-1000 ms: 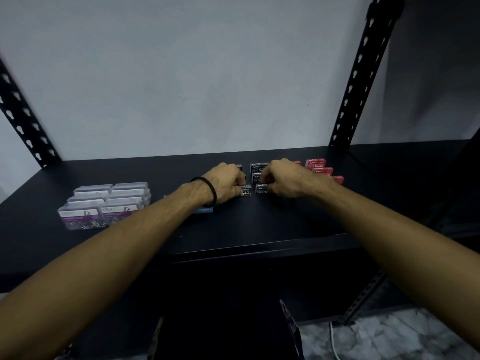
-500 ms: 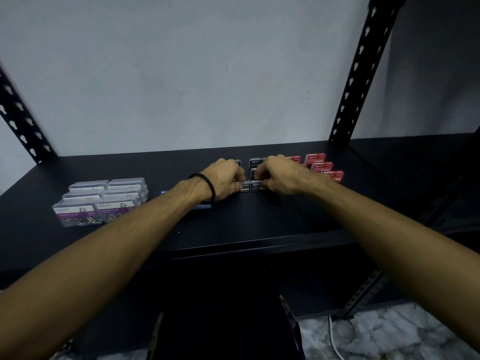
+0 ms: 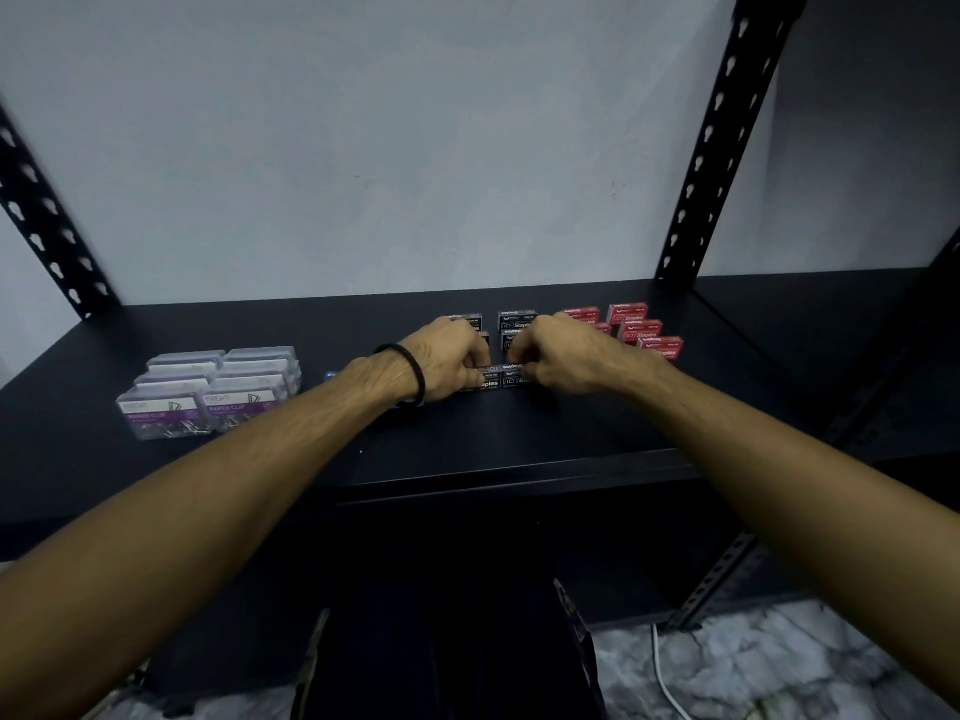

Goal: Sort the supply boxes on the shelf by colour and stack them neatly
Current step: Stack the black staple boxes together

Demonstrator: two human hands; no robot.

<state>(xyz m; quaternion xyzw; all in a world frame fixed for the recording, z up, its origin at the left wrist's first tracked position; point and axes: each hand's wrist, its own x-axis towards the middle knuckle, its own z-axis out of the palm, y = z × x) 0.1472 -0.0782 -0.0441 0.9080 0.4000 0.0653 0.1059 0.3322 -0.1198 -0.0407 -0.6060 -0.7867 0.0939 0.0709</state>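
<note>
Curled tight, both hands at the middle of the black shelf (image 3: 519, 449): left hand (image 3: 441, 363) with fingers bent down onto the left of 2 black staple boxes (image 3: 488, 380), right hand (image 3: 563, 361) pinching the neighbouring black box (image 3: 511, 379) at its right end; the 2 boxes side by side and touching, labels facing forward. Dark band (image 3: 415, 374) round the left wrist. Just under that wrist, a sliver of a blue box (image 3: 332, 376), mostly hidden. Off to the left and well apart, clear paper clip boxes (image 3: 213, 392) with purple labels, stacked in 2 columns, several rows deep. Behind the hands, more black staple boxes (image 3: 517, 322), partly covered by the knuckles. Right of those, red staple boxes (image 3: 641, 330) in a stepped group near the right upright (image 3: 727, 132). Farthest back, a pale wall (image 3: 363, 148).
</note>
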